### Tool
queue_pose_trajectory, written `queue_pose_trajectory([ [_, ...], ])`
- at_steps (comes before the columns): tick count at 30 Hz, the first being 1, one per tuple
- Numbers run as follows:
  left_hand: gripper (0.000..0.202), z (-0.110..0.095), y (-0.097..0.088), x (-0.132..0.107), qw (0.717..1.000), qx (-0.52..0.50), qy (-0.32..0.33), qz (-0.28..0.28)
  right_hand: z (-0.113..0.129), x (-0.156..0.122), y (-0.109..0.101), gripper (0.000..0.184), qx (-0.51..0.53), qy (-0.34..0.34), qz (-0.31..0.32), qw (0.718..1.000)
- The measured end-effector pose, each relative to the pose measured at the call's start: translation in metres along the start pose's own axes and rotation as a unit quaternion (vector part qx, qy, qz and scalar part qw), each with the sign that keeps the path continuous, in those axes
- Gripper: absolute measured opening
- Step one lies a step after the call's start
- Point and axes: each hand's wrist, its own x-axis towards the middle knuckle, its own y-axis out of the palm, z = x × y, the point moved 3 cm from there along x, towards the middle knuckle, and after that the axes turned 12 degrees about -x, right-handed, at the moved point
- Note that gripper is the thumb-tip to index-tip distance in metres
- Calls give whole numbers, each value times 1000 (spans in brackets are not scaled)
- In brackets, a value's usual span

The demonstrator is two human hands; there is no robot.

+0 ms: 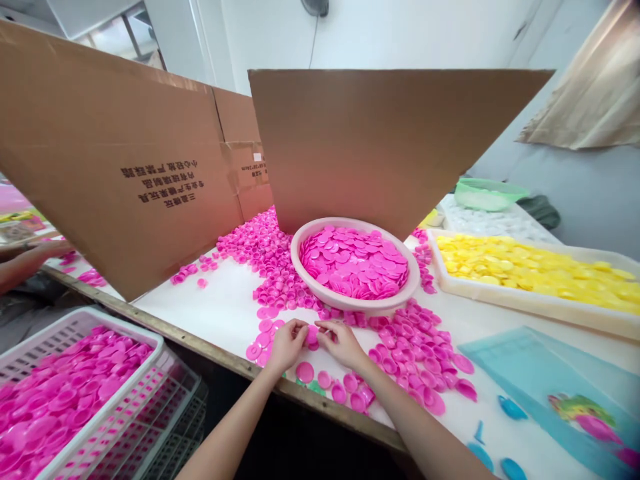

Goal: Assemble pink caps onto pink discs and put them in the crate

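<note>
My left hand (289,344) and my right hand (342,343) meet above the near edge of the table, fingers pinched on either side of a small pink plastic disc (313,337). Fingertips partly cover it, so its full shape is hidden. Flat pink discs (264,338) lie just left of my left hand. Beyond my hands stands a pale pink round basin (356,304) heaped with pink discs (353,261). Small pink cup-shaped pieces (285,283) are spread around the basin, and more pink cups (417,350) lie to the right of my right hand.
Cardboard panels (395,147) stand behind the basin and at left (100,167). A tray (540,310) of yellow pieces (540,267) and a blue plastic bag (525,360) lie right. A white crate (125,393) of pink pieces sits lower left. Another person's hand (50,249) shows far left.
</note>
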Motion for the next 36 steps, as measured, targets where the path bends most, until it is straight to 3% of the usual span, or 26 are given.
queue_pose_trajectory([
  [7, 21, 7, 6, -1, 996, 65, -54, 16, -11, 3, 20, 25, 99, 122, 48, 986],
  [13, 20, 11, 11, 5, 988, 60, -109, 92, -14, 3, 23, 22, 216, 242, 121, 938],
  [18, 19, 7, 11, 7, 989, 90, -85, 85, -18, 5, 23, 19, 239, 244, 127, 931],
  [22, 17, 15, 6, 7, 982, -25, -150, 112, -17, 7, 23, 16, 204, 229, 134, 942],
  [25, 20, 18, 3, 7, 979, -63, -146, 125, -16, 7, 22, 15, 196, 215, 134, 947],
  [29, 22, 20, 6, 8, 986, -31, -142, 83, -16, 5, 22, 13, 213, 220, 135, 942],
  [36, 23, 19, 8, 8, 986, 113, -99, 78, -14, 5, 25, 12, 205, 263, 157, 930],
])
